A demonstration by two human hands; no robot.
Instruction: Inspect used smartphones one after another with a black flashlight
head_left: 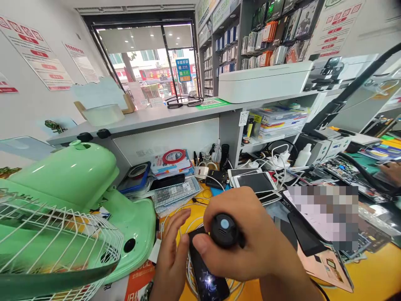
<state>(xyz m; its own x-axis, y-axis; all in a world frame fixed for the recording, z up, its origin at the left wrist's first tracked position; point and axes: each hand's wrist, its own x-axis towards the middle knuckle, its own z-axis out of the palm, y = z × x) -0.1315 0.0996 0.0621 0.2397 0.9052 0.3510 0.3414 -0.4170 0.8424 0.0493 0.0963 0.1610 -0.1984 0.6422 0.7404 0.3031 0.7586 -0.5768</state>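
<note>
My right hand (250, 234) is wrapped round a black cylindrical tool (224, 230), whose end with a pale blue dot faces up at me. The tool's lower end is hidden by the hand. Below it lies a dark smartphone (208, 271), with a bright glare on its lower half. My left hand (172, 251) is beside the phone's left edge, fingers stretched out and thumb slightly apart. Whether its thumb touches the phone I cannot tell. Loops of white cable (189, 274) lie under and around the phone on the yellow mat (250, 290).
A green fan (69, 175) with a white wire guard fills the left side. Tablets (255, 182), flat dark parts and a pink back panel (328, 267) crowd the right. Red tape (174, 156) lies on stacked packets behind. Another person's hand (391, 171) shows at far right.
</note>
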